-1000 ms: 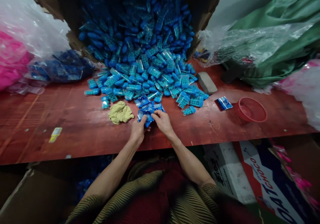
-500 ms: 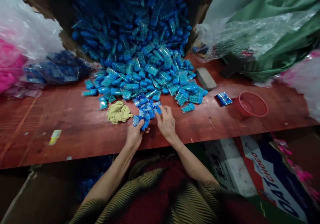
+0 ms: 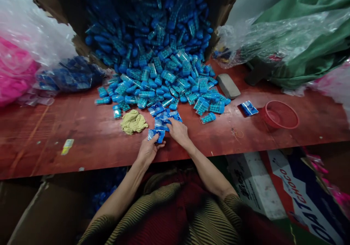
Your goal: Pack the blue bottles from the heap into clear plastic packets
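My left hand (image 3: 149,149) holds a few small printed blue packets (image 3: 155,135) between thumb and fingers, low over the front of the red table. Close by on the right, my right hand (image 3: 178,131) has its thumb and fingertips closed at the edge of another blue packet (image 3: 161,124) in a small loose pile. More blue packets (image 3: 156,109) lie just beyond it. Behind them spreads a large heap of clear tubes with blue caps (image 3: 166,77), filled with small blue balls. To the left of the packets rests a crumpled yellow-green cloth (image 3: 133,122).
A torn cardboard box (image 3: 228,10) stands behind the heap. On the right are a grey block (image 3: 228,85), a separate blue packet (image 3: 248,108) and a red plastic basket (image 3: 281,114). Plastic bags (image 3: 71,73) flank the red table (image 3: 98,150); cartons (image 3: 259,190) stand below its edge.
My left hand has drawn its packets away from the pile, toward me. My right hand opened away from the packets, then came back left and closed on one in the pile.
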`<state>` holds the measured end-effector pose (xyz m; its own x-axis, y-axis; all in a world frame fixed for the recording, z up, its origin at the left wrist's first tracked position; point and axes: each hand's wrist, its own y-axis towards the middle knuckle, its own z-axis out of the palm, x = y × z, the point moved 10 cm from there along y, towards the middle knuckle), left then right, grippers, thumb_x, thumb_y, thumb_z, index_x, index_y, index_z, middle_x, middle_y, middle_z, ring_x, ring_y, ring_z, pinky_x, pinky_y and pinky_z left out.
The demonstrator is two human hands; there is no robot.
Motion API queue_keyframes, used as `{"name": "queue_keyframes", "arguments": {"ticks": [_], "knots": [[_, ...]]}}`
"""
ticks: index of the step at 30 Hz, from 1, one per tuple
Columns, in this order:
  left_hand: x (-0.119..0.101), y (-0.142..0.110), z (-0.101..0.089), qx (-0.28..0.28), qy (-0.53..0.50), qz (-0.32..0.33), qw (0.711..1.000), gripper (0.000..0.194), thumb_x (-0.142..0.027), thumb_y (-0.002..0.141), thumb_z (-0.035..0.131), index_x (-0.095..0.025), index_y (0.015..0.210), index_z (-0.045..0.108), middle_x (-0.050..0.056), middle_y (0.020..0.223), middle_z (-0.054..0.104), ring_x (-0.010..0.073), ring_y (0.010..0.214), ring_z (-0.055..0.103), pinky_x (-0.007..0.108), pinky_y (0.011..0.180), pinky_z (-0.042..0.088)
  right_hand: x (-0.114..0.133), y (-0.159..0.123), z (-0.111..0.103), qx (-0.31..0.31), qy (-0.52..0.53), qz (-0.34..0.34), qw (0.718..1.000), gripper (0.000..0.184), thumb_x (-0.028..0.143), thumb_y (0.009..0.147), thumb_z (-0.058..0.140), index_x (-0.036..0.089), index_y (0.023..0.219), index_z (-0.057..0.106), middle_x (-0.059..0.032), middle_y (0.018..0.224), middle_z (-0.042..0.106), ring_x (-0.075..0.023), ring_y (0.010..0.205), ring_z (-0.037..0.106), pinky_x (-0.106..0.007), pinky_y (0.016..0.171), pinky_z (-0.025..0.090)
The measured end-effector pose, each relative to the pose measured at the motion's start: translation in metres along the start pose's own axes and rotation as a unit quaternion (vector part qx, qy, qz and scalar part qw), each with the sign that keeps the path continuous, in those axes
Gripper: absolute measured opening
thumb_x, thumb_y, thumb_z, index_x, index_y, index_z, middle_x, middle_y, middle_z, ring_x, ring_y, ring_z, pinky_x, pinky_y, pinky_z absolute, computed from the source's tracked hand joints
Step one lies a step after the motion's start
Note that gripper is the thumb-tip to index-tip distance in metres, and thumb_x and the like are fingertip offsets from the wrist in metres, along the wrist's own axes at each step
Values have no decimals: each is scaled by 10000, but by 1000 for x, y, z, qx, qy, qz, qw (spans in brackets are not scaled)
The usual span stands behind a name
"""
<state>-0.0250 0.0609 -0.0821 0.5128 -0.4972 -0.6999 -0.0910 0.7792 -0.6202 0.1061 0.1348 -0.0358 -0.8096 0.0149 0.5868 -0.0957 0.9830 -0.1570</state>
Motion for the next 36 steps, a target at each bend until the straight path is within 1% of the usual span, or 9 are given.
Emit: {"name": "queue_keyframes", "arguments": {"ticks": [3, 8, 11, 14, 18, 24, 29, 32, 36], "knots": [[-9, -4, -3, -11, -8, 40, 999, 278, -242, 586, 771, -132, 725, 557, -8, 569, 627, 137, 479, 623, 214, 450, 507, 7, -6, -5, 0, -48, -21, 999, 524, 373, 882, 471, 219, 1374, 377, -129, 1189, 557, -262, 993, 588, -343, 765, 470], [-11, -3, 7, -8, -2, 48, 999, 303, -301, 567, 779, -136, 671, 548, -38, 433, 526, 152, 473, 612, 214, 438, 482, 3, -31, -39, -157, 0, -20, 987, 482, 378, 879, 482, 191, 1323, 456, -151, 1267, 479, -261, 1098, 533, -358, 880, 447], [-9, -2, 20, 8, 5, 52, 999, 299, -310, 573, 776, -147, 629, 532, -55, 402, 481, 115, 426, 554, 203, 424, 457, -4, -38, -19, -89, 201, -18, 975, 392, 409, 871, 472, 190, 1183, 565, -86, 1017, 622, -166, 813, 628, -279, 730, 504], [-8, -2, 34, 18, 5, 75, 997, 327, -320, 560, 781, -159, 574, 497, -74, 383, 447, 67, 361, 448, 189, 399, 424, -6, -36, 16, 30, 402, 11, 915, 312, 428, 846, 476, 167, 908, 637, 13, 637, 603, -98, 497, 569, -206, 497, 470], [-6, -4, 46, 32, 12, 67, 997, 336, -344, 544, 788, -160, 608, 514, -75, 398, 464, 73, 367, 458, 198, 401, 430, -17, -32, 13, -20, 460, 51, 886, 255, 388, 804, 525, 165, 696, 581, 53, 529, 534, -73, 428, 500, -176, 431, 410], [3, -7, 43, 84, 70, -10, 994, 387, -354, 518, 799, -128, 740, 577, -9, 565, 614, 102, 432, 551, 187, 371, 399, -15, -42, -42, -49, 238, -93, 965, 270, 333, 895, 437, 187, 843, 658, -13, 828, 658, -137, 801, 596, -249, 771, 462], [15, -9, 25, 61, 34, -55, 996, 333, -288, 529, 799, -131, 683, 548, -25, 532, 576, 68, 385, 481, 163, 332, 311, -93, -30, -109, -144, -153, 25, 977, 373, 170, 864, 450, 185, 1223, 549, -157, 1264, 507, -298, 1096, 478, -441, 888, 386], [23, -12, 20, 44, 10, -90, 995, 276, -270, 608, 756, -141, 629, 513, -25, 474, 526, 71, 381, 463, 163, 336, 299, -111, -21, -107, -94, -220, 21, 971, 365, 193, 873, 457, 199, 1229, 537, -158, 1185, 520, -286, 1007, 505, -406, 816, 404], [26, -18, 18, 19, -41, -124, 991, 252, -252, 723, 684, -154, 621, 475, -35, 448, 472, 65, 385, 435, 147, 348, 288, -91, -27, -81, -60, -227, -32, 971, 242, 282, 861, 531, 197, 1081, 585, -119, 1000, 560, -282, 938, 504, -386, 766, 400]]}}
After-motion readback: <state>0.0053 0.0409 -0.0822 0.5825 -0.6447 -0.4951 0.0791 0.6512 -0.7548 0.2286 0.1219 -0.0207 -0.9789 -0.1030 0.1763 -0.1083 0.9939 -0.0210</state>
